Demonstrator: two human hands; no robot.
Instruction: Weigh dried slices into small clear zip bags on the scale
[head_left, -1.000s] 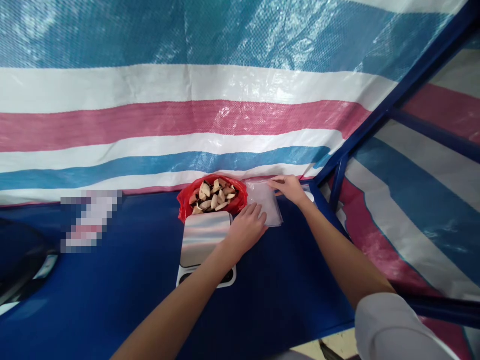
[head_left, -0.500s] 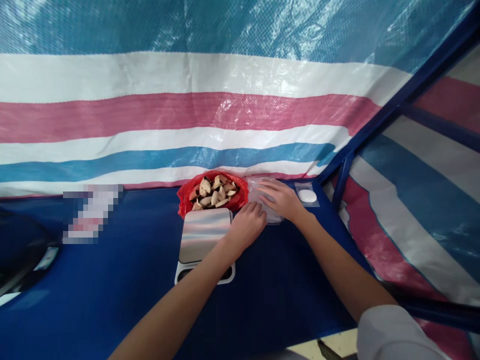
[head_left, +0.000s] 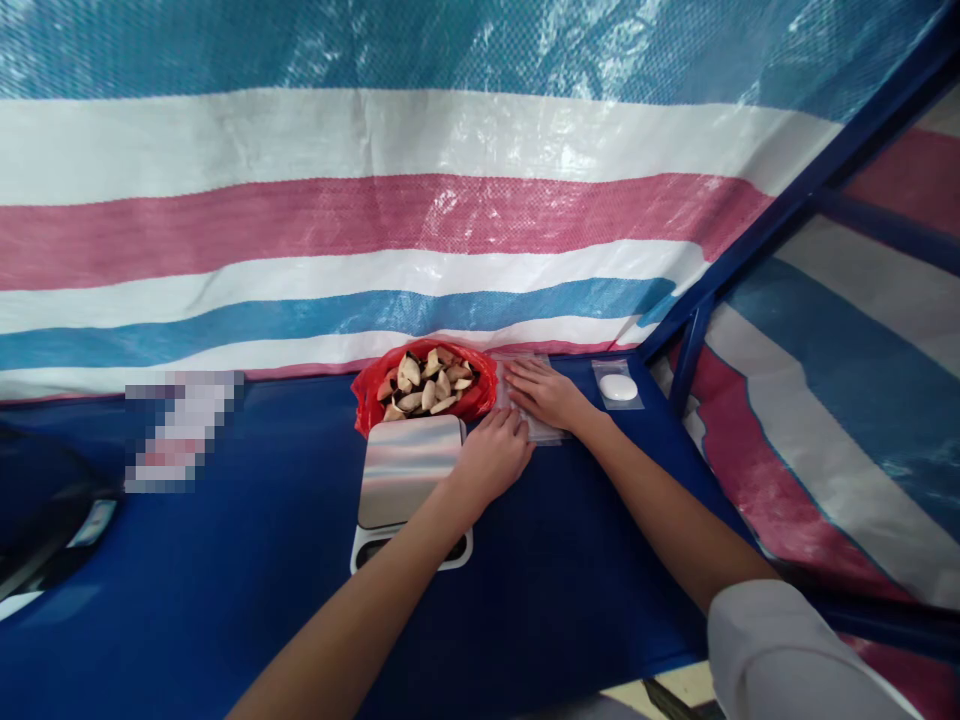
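Note:
Clear plastic bags (head_left: pixel 546 432) lie flat on the blue table, between a red bag of pale-and-dark chunks and a small packet. My right hand (head_left: pixel 551 393) rests on top of them with its fingers stretched out flat. At their near left corner, my left hand (head_left: pixel 495 452) has its fingers bent and pressed together on the plastic; its thumb is hidden. Just left of that hand is a kitchen scale (head_left: pixel 409 470) with a bare metal plate, its lower front partly covered by my left forearm. Behind the scale sits the open red plastic bag (head_left: pixel 484 385), holding several wedge-shaped chunks (head_left: pixel 429 385).
A clear packet with a white oval thing (head_left: pixel 619 387) lies at the right. Far left are a black object (head_left: pixel 52 510) and a pixelated sheet (head_left: pixel 180 430). A striped tarp (head_left: pixel 375 220) rises behind the table, and a blue frame bar (head_left: pixel 750 240) slants up at the right.
My right hand has moved slightly left and lowered flat onto the plastic bags. My left hand has stayed nearly in place. The view has shifted a little.

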